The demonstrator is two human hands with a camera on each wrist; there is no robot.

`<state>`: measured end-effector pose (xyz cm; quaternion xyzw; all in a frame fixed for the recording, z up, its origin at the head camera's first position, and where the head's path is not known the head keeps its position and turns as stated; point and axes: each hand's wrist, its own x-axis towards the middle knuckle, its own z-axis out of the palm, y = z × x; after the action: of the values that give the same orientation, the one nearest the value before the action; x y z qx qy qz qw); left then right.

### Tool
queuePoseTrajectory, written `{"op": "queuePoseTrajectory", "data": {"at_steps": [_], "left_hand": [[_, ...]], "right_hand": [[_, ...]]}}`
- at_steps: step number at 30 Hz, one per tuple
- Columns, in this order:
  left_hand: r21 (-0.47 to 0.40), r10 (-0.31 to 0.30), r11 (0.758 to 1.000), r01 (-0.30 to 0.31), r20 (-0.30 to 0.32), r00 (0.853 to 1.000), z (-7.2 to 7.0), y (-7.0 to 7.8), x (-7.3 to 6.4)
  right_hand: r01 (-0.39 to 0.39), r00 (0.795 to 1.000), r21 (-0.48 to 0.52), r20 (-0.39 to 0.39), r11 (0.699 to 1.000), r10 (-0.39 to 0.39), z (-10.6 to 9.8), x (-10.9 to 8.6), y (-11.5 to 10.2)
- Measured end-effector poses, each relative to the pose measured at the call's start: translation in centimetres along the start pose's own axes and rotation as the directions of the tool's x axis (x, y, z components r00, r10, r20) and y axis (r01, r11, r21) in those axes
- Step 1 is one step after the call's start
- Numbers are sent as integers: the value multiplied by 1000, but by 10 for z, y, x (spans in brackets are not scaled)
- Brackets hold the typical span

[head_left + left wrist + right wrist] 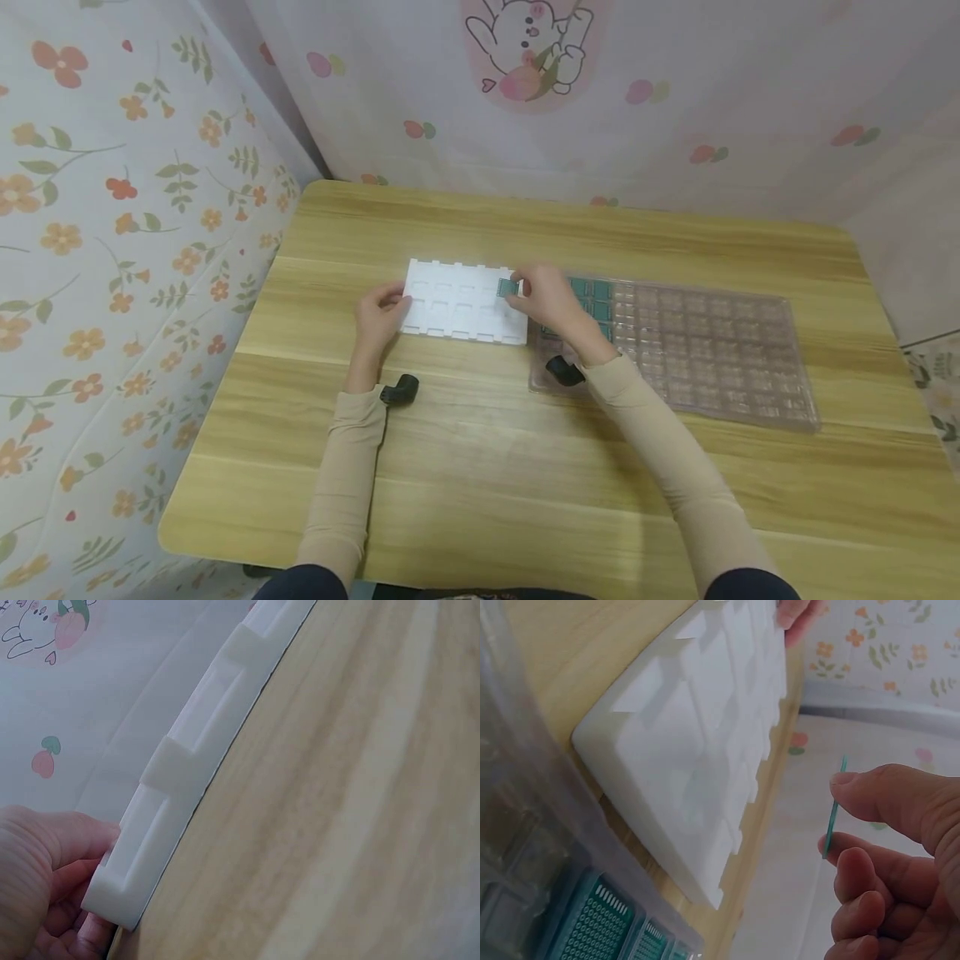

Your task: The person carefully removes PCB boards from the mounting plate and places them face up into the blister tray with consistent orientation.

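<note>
A white plastic tray (447, 320) with shallow pockets lies on the table. At its left end my left hand (378, 318) grips the edge, thumb and fingers around the corner in the left wrist view (52, 877). Above the tray's right end my right hand (553, 302) pinches a small green circuit board (506, 288) between thumb and forefinger. In the right wrist view the circuit board (832, 810) is seen edge-on, apart from the white tray (667, 765). The other right fingers are curled in.
Right of the white tray stands a clear plastic tray (712, 350) with many pockets. Several green circuit boards (602, 310) sit in its left columns, partly hidden by my right arm. The wooden table (480, 467) meets patterned curtains (525, 150) behind and at the left.
</note>
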<state>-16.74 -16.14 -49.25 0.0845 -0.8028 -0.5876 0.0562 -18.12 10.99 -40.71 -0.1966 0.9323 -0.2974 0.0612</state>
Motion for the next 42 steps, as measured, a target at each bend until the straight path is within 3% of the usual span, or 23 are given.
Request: {"op": "queuePoseTrajectory", "data": {"at_steps": [15, 38, 42], "left_hand": [[-3, -1, 1000, 1, -3, 1000, 0, 1, -1], [3, 6, 1000, -6, 1, 1000, 1, 0, 0], [12, 15, 1000, -15, -2, 1000, 1, 0, 0]], "right_hand": [[33, 998, 6, -47, 999, -33, -5, -24, 14], [-86, 996, -49, 20, 995, 87, -15, -69, 41], [-77, 997, -59, 6, 995, 78, -14, -76, 45]]}}
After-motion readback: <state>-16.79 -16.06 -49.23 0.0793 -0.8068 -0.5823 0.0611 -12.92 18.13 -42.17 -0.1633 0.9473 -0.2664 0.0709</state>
